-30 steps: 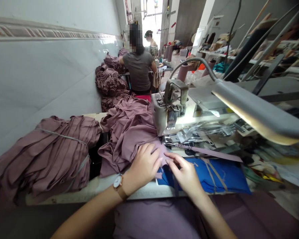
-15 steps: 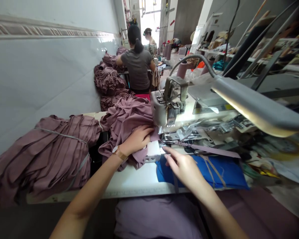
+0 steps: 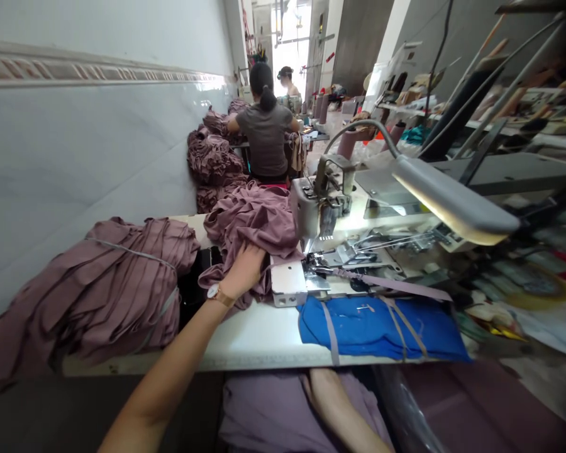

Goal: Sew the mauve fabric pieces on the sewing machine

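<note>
Beside the sewing machine (image 3: 311, 214), left hand (image 3: 243, 270) fingers grip mauve fabric (image 3: 259, 217); right hand (image 3: 317, 385) fingers are hidden below the table (image 3: 245, 340).

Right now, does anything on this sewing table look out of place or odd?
Nothing spilled or damaged. Loose mauve strips lie askew across the blue cloth in front of the sewing machine, one hanging over the table edge.

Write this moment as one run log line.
left hand: on mauve fabric, beside sewing machine | right hand: below table edge, grip hidden | blue cloth: on table
</note>
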A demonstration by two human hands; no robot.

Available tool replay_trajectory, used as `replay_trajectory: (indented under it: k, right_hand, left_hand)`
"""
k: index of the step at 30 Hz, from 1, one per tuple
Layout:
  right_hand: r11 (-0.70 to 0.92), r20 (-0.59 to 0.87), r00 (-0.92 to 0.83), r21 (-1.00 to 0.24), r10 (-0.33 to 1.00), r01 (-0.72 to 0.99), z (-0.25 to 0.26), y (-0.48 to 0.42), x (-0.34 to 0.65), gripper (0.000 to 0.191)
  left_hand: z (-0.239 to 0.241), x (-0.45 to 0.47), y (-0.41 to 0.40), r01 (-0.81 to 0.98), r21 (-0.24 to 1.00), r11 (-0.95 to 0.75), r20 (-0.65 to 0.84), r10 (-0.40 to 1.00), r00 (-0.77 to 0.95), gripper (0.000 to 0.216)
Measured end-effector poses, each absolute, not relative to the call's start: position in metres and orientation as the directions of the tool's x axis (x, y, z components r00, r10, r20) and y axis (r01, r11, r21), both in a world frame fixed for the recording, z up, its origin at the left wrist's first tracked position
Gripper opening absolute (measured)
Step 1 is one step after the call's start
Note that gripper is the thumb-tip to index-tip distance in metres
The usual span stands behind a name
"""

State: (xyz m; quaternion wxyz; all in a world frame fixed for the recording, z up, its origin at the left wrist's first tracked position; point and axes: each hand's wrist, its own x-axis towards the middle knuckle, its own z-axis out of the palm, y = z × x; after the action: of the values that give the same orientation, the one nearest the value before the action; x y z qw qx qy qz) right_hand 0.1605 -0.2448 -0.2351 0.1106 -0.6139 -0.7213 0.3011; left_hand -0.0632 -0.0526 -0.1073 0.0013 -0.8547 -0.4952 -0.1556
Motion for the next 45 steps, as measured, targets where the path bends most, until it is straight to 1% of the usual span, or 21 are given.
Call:
replay_trajectory:
  k: [3, 6, 9, 11, 12, 14, 16, 18, 19, 21, 23, 24, 26, 28, 30, 32, 34, 38, 41, 43, 45]
  right_hand:
    - [0.058, -0.195, -0.206, -0.577, 0.959, 0.814, -0.234, -0.237, 0.164, 0.039]
    - [0.104, -0.177, -0.262, -0.607, 0.949, 0.788, -0.223, -0.249, 0.174, 0.029]
    - [0.243, -0.076, -0.407, -0.699, 0.910, 0.673, -0.202, -0.267, 0.182, 0.020]
    - [0.300, 0.001, -0.480, -0.782, 0.877, 0.547, -0.182, -0.275, 0.186, 0.015]
    - [0.300, 0.023, -0.497, -0.822, 0.867, 0.484, -0.170, -0.277, 0.188, 0.014]
    - [0.262, 0.045, -0.487, -0.884, 0.872, 0.387, -0.146, -0.275, 0.192, 0.013]
    - [0.254, 0.078, -0.470, -0.911, 0.879, 0.325, -0.125, -0.270, 0.197, 0.011]
    - [0.295, 0.140, -0.469, -0.915, 0.872, 0.274, -0.108, -0.264, 0.202, 0.012]
    - [0.324, 0.176, -0.467, -0.910, 0.866, 0.258, -0.102, -0.261, 0.204, 0.013]
    - [0.379, 0.237, -0.457, -0.891, 0.857, 0.249, -0.095, -0.257, 0.206, 0.017]
    - [0.434, 0.287, -0.457, -0.863, 0.842, 0.258, -0.094, -0.255, 0.205, 0.021]
    - [0.452, 0.303, -0.453, -0.851, 0.838, 0.267, -0.096, -0.254, 0.204, 0.021]
    - [0.428, 0.310, -0.378, -0.858, 0.872, 0.284, -0.104, -0.250, 0.201, 0.016]
    - [0.278, 0.231, -0.201, -0.929, 0.952, 0.245, -0.117, -0.245, 0.196, 0.008]
    - [0.062, 0.059, -0.037, -0.995, 0.998, 0.079, -0.130, -0.237, 0.190, 0.024]
    - [-0.106, -0.102, -0.037, -0.987, 0.994, -0.117, -0.138, -0.227, 0.184, 0.040]
    - [-0.194, -0.169, -0.132, -0.957, 0.977, -0.216, -0.137, -0.216, 0.178, 0.035]
    - [-0.136, -0.103, -0.146, -0.963, 0.984, -0.233, -0.122, -0.197, 0.168, 0.028]
    - [-0.111, -0.073, -0.126, -0.937, 0.989, -0.330, -0.116, -0.184, 0.161, 0.024]
    - [-0.139, -0.089, -0.134, -0.893, 0.987, -0.428, -0.118, -0.178, 0.157, 0.021]
    - [-0.139, -0.101, -0.104, -0.863, 0.989, -0.487, -0.123, -0.173, 0.154, 0.018]
  left_hand:
    - [-0.107, -0.064, -0.076, 0.832, 0.205, -0.516, 0.305, 0.841, 0.447, 0.056]
    - [-0.109, -0.063, -0.115, 0.836, 0.315, -0.449, 0.444, 0.848, 0.289, 0.049]
    - [-0.112, -0.054, -0.165, 0.807, 0.398, -0.436, 0.627, 0.772, 0.108, 0.039]
    - [-0.117, -0.041, -0.197, 0.716, 0.460, -0.525, 0.627, 0.763, 0.157, 0.029]
    - [-0.119, -0.033, -0.211, 0.652, 0.510, -0.561, 0.552, 0.795, 0.253, 0.023]
    - [-0.125, -0.019, -0.230, 0.552, 0.672, -0.493, 0.256, 0.855, 0.452, 0.023]
    - [-0.129, -0.009, -0.237, 0.501, 0.840, -0.208, -0.084, 0.863, 0.499, 0.042]
    - [-0.130, -0.004, -0.236, 0.323, 0.928, 0.187, -0.335, 0.800, 0.498, 0.053]
    - [-0.129, -0.003, -0.233, 0.184, 0.907, 0.380, -0.416, 0.729, 0.543, 0.056]
    - [-0.126, -0.004, -0.226, -0.050, 0.739, 0.672, -0.458, 0.555, 0.695, 0.064]
    - [-0.119, -0.004, -0.218, -0.188, 0.596, 0.781, -0.420, 0.502, 0.756, 0.068]
    - [-0.115, -0.004, -0.213, -0.237, 0.600, 0.764, -0.404, 0.545, 0.735, 0.063]
    - [-0.105, -0.002, -0.202, -0.299, 0.722, 0.624, -0.349, 0.702, 0.621, 0.042]
    - [-0.094, 0.000, -0.190, -0.271, 0.865, 0.423, -0.248, 0.829, 0.502, 0.030]
    - [-0.083, 0.002, -0.177, -0.175, 0.956, 0.235, -0.143, 0.896, 0.421, 0.026]
    - [-0.073, 0.005, -0.166, -0.045, 0.997, 0.065, -0.044, 0.927, 0.373, 0.019]
    - [-0.065, 0.008, -0.155, 0.078, 0.993, -0.087, 0.056, 0.939, 0.338, 0.014]
    - [-0.054, 0.010, -0.137, 0.263, 0.923, -0.282, 0.216, 0.943, 0.254, 0.014]
    - [-0.058, 0.008, -0.134, 0.415, 0.830, -0.373, 0.334, 0.928, 0.165, 0.018]
    - [-0.068, 0.005, -0.139, 0.564, 0.639, -0.522, 0.545, 0.826, 0.146, 0.025]
    - [-0.082, -0.001, -0.145, 0.628, 0.358, -0.691, 0.678, 0.655, 0.334, 0.034]
